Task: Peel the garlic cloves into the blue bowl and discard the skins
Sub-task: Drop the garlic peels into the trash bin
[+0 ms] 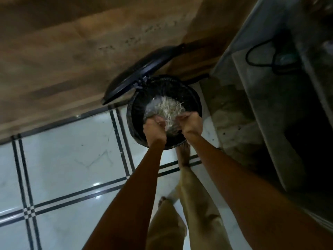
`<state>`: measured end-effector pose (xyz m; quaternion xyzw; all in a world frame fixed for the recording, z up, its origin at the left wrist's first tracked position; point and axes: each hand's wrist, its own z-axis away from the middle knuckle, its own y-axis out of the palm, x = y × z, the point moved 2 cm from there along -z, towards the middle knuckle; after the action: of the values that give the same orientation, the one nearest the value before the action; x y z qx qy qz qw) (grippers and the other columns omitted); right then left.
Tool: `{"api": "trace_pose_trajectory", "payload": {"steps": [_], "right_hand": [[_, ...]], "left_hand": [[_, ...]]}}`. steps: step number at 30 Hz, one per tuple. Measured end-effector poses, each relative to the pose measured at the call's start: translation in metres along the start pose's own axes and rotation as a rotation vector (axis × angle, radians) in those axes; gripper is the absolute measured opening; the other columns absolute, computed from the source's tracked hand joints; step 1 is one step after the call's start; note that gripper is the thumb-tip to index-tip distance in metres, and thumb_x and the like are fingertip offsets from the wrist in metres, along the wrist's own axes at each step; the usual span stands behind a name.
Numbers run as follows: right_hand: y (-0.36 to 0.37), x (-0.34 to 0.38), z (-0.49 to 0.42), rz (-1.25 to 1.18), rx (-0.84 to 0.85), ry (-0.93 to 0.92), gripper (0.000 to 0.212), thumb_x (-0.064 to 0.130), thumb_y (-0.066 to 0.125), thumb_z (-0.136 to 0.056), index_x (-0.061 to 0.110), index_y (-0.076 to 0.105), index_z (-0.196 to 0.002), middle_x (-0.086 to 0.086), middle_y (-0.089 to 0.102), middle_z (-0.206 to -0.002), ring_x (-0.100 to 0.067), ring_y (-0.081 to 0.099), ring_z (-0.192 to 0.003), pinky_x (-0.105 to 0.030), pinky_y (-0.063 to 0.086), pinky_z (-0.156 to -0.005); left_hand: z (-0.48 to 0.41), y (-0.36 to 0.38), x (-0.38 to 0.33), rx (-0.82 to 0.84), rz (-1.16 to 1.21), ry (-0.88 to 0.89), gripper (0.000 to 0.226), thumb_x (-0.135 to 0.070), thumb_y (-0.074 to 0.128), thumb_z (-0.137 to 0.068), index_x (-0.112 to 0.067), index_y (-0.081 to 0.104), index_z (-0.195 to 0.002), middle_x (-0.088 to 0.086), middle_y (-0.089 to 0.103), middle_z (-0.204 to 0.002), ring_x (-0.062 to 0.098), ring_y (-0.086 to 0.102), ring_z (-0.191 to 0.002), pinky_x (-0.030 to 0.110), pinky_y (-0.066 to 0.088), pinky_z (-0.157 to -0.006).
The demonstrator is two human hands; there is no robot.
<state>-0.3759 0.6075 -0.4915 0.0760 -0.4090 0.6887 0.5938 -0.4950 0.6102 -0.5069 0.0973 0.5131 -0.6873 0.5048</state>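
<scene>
Garlic skins [170, 110] are lying in a pale heap just beyond both hands, on a clear plastic sheet [151, 107]. The left hand [153, 128] and right hand [191, 124] are each gripping its near edge with curled fingers, above the open black bin [196, 101]. Its lid [137, 74] is tilting back beyond them. A stone counter [252, 109] is crowding the right, and tiled floor [63, 150] is spreading left.

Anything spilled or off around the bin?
Garlic skins sit in clear plastic gripped by the left hand and right hand over the open bin. Small flecks on the floor beside it may be stray skins; too small to tell.
</scene>
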Motion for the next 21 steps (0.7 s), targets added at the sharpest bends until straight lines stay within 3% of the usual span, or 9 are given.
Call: {"api": "trace_pose_trajectory", "payload": {"steps": [3,5,7,10,12,15,18,21], "right_hand": [[0.001,0.008,0.004,0.096,-0.08,-0.086,0.013,0.019,0.063,-0.087,0.019,0.073,-0.095,-0.003,0.069,-0.105,-0.023,0.062,-0.096,-0.023,0.044,-0.069],[-0.003,0.011,0.011,0.079,-0.067,-0.045,0.015,0.027,0.065,-0.085,0.019,0.073,-0.095,-0.003,0.069,-0.103,-0.022,0.063,-0.093,-0.024,0.043,-0.068],[-0.016,0.017,0.028,-0.002,-0.077,0.012,0.026,0.038,0.068,-0.082,0.014,0.072,-0.093,-0.004,0.069,-0.097,-0.022,0.062,-0.089,-0.025,0.043,-0.069],[-0.053,0.038,0.08,-0.191,-0.139,-0.057,0.012,0.018,0.059,-0.089,0.014,0.07,-0.093,-0.006,0.068,-0.096,-0.023,0.062,-0.092,-0.025,0.044,-0.071],[-0.09,0.052,0.125,-0.356,-0.18,-0.101,0.02,0.006,0.052,-0.09,0.018,0.068,-0.096,-0.005,0.067,-0.1,-0.025,0.062,-0.097,-0.031,0.049,-0.082],[-0.167,0.066,0.209,-0.438,-0.296,-0.22,0.019,0.011,0.05,-0.093,0.019,0.066,-0.101,0.005,0.065,-0.1,-0.009,0.061,-0.096,-0.029,0.05,-0.089],[-0.258,0.064,0.3,-0.506,-0.462,-0.323,0.022,0.015,0.05,-0.094,0.018,0.063,-0.112,0.009,0.065,-0.103,0.002,0.061,-0.094,-0.018,0.049,-0.085],[-0.353,0.031,0.383,-0.577,-0.669,-0.335,0.017,0.018,0.052,-0.094,0.019,0.067,-0.103,0.01,0.067,-0.09,0.008,0.06,-0.079,-0.007,0.044,-0.069]], "left_hand": [[0.004,-0.007,-0.005,0.03,-0.066,0.089,0.012,0.001,0.062,-0.083,-0.002,0.073,-0.087,0.012,0.072,-0.092,0.023,0.067,-0.086,0.031,0.054,-0.084],[0.011,-0.016,-0.01,0.073,-0.095,0.125,0.019,0.004,0.057,-0.086,-0.004,0.074,-0.093,0.007,0.072,-0.1,0.02,0.067,-0.092,0.024,0.051,-0.087],[0.022,-0.031,-0.018,0.081,-0.061,0.159,0.016,-0.001,0.061,-0.086,-0.006,0.074,-0.092,0.008,0.073,-0.097,0.022,0.068,-0.091,0.027,0.051,-0.086],[0.063,-0.063,-0.058,0.073,-0.04,0.26,0.015,-0.011,0.061,-0.089,-0.011,0.073,-0.099,0.009,0.073,-0.098,0.023,0.067,-0.091,0.028,0.051,-0.082],[0.11,-0.084,-0.102,0.084,0.007,0.374,0.023,-0.009,0.055,-0.093,-0.011,0.07,-0.109,0.007,0.07,-0.107,0.02,0.066,-0.098,0.022,0.048,-0.087],[0.203,-0.109,-0.175,0.166,0.146,0.555,0.029,-0.005,0.051,-0.094,-0.014,0.065,-0.117,0.002,0.068,-0.11,0.012,0.064,-0.099,0.018,0.048,-0.087],[0.307,-0.116,-0.24,0.355,0.294,0.703,0.031,-0.001,0.048,-0.094,-0.012,0.064,-0.118,-0.001,0.067,-0.104,0.011,0.065,-0.094,0.015,0.051,-0.079],[0.417,-0.1,-0.284,0.573,0.337,0.807,0.03,0.0,0.049,-0.094,-0.013,0.064,-0.116,-0.005,0.068,-0.097,0.012,0.066,-0.092,0.026,0.053,-0.08]]}}
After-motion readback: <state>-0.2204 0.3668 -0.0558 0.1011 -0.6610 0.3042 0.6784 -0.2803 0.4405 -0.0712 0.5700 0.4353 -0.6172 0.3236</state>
